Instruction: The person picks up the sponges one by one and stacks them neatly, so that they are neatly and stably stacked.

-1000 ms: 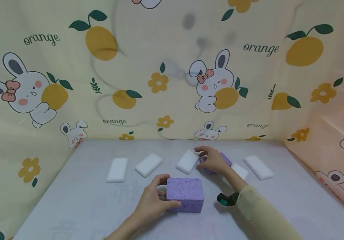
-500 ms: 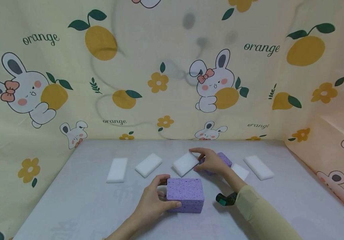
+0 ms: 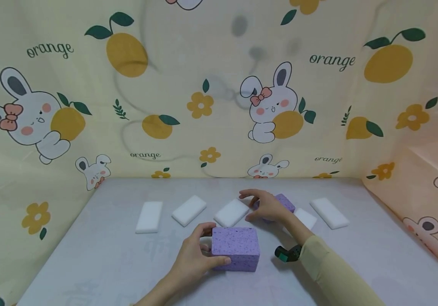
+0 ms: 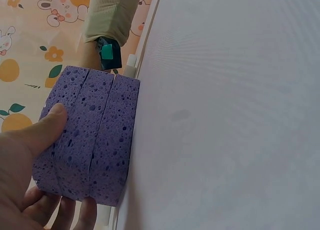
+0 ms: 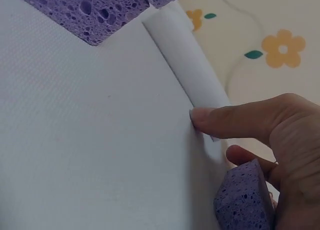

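My left hand (image 3: 193,255) grips a stack of three purple sponges (image 3: 235,241) on the table, thumb on the near side; the left wrist view shows the layers (image 4: 92,135). Farther back, my right hand (image 3: 268,206) hovers with loosely bent, spread fingers beside a flat white sponge (image 3: 231,213). In the right wrist view the thumb (image 5: 235,121) overlaps that white sponge's end (image 5: 182,55); whether it touches cannot be told. Another purple sponge (image 3: 285,203) lies behind and under the right hand, partly hidden, and shows below the fingers (image 5: 245,200).
More white sponges lie in a back row: one (image 3: 149,217) at the left, another (image 3: 189,210) beside it, one (image 3: 305,219) partly behind the right forearm, and one (image 3: 329,213) at the right. A patterned curtain (image 3: 222,127) borders the white table (image 3: 108,263).
The white sponge by my right hand has shifted left and turned on the table. My right hand has moved slightly left and now stands off from it. The left hand stays on the stack.
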